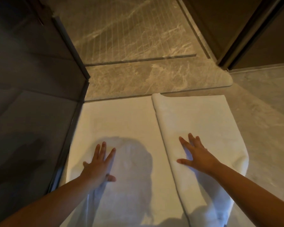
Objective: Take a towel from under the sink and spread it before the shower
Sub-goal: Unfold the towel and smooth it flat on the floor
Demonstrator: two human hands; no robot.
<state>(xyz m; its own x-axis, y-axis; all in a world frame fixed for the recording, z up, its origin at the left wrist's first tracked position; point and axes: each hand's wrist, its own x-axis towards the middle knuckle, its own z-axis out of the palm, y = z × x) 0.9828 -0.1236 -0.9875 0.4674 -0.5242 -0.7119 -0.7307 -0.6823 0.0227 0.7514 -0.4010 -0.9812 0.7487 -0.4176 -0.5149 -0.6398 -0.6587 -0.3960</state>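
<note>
No text, label, brand, number or sign can be read anywhere in this view; the towel bears no legible mark.

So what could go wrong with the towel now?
The towel has its right flap folded over; if the right hand leaves it so, the ridge might trip someone. The near end by the left hand looks rumpled and could stay bunched. The marble floor looks smooth, so the towel might slide.
</note>
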